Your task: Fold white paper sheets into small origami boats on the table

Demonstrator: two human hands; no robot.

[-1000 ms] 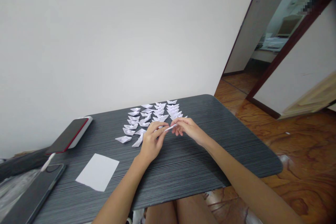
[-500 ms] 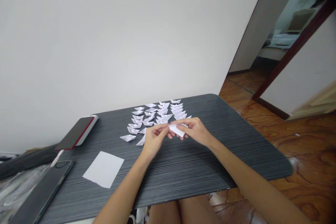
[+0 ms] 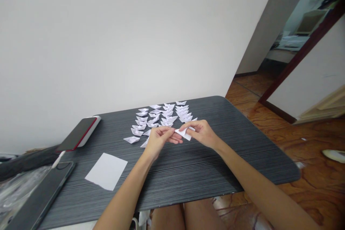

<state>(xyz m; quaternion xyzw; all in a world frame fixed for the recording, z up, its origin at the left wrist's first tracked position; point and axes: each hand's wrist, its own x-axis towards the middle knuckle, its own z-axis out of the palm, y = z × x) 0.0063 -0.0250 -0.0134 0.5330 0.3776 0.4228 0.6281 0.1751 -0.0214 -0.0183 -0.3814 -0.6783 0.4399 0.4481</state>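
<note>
A small folded white paper point(image 3: 184, 134) is held between my two hands above the dark table. My left hand point(image 3: 161, 139) pinches its left corner between thumb and fingers. My right hand point(image 3: 201, 133) grips the right part, thumb and index finger bent around a raised flap. Just beyond my hands, several folded paper boats point(image 3: 167, 113) stand in rows on the table. One paper boat point(image 3: 132, 139) sits at the left end of the group. Part of the nearest boats is hidden behind my left hand.
A flat square sheet of white paper point(image 3: 106, 171) lies left of my left forearm. Further left are a phone with a red edge point(image 3: 77, 134) on a white object and a dark phone point(image 3: 43, 197). The table point(image 3: 215, 172) meets a white wall point(image 3: 134, 43) at the back.
The folded paper has been turned and a flap on it now stands up under my right fingers. A pale shoe-like object has appeared at the right edge of the floor.
</note>
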